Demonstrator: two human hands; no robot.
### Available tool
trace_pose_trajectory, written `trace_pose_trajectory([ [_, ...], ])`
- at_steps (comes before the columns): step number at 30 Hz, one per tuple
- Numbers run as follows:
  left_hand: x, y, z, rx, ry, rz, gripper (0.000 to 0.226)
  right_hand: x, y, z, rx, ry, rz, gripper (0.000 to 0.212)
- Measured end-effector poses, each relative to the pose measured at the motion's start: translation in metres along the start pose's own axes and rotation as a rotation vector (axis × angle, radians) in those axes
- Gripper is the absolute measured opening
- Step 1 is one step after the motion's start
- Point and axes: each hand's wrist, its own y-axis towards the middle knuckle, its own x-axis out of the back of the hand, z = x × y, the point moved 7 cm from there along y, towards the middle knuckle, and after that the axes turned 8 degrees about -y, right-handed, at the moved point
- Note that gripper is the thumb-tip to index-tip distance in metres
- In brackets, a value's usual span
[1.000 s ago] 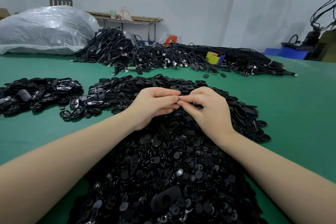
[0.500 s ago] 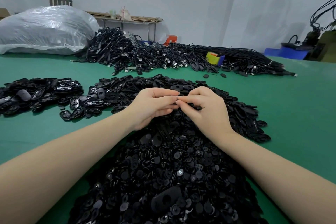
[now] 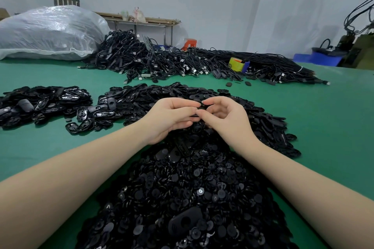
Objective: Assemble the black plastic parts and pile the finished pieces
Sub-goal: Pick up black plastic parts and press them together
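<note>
Several heaps of black parts [image 3: 182,198] are lying on the green table [image 3: 323,119] while the left hand [image 3: 168,117] and right hand [image 3: 228,119] are pinching one small black piece [image 3: 201,108] between them.

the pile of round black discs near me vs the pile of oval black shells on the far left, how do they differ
The pile of round discs is made of small round pieces; the pile of oval shells holds longer, oval pieces. The round discs are heaped deep between the forearms, while the oval shells are spread low and flat. The discs look mostly matte; several shells show glossy hollow insides. Both are black plastic and lie on the green table.
</note>
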Motion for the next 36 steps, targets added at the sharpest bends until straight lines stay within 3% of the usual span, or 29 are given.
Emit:
trace_pose_trajectory([
  [3,0.0,0.001,0.0,-0.031,0.007,-0.022,0.018,-0.009,0.001,-0.009,-0.143,0.225,0.114,0.02],
  [7,-0.001,0.001,-0.001,-0.071,0.03,-0.023,0.017,-0.012,0.0,-0.012,-0.192,0.306,0.16,0.012],
  [24,-0.006,-0.001,-0.002,-0.107,0.145,0.035,0.033,-0.01,0.0,-0.016,-0.236,0.323,0.115,0.009],
  [36,-0.004,0.0,-0.001,-0.105,0.111,0.017,0.022,-0.011,-0.001,-0.014,-0.205,0.345,0.164,0.016],
])
